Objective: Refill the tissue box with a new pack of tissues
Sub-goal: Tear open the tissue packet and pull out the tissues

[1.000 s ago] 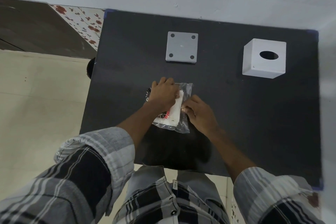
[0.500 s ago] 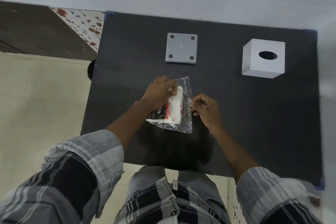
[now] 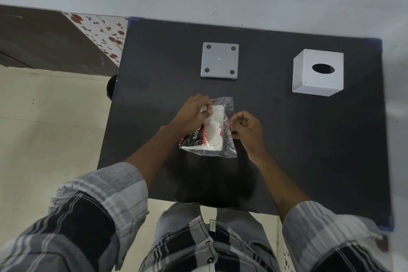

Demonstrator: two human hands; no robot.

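A clear plastic tissue pack (image 3: 213,133) with white tissues and red and black print lies in the middle of the black table (image 3: 298,150). My left hand (image 3: 191,115) pinches the pack's upper left edge. My right hand (image 3: 246,127) pinches the plastic at its right edge. The white cube tissue box (image 3: 318,73) with an oval hole on top stands at the far right. Its flat grey base plate (image 3: 220,60), with a dark pad at each corner, lies at the far middle, apart from the box.
A pale wall runs behind the table. Tiled floor and a flower-patterned strip (image 3: 103,35) lie to the left, next to a dark brown surface (image 3: 44,40). My legs and checked shirt stand at the table's near edge.
My right hand slid from on top of the pack to its right edge and pinched the plastic. My left hand shifted to the upper left edge. The wrapper now looks pulled wider.
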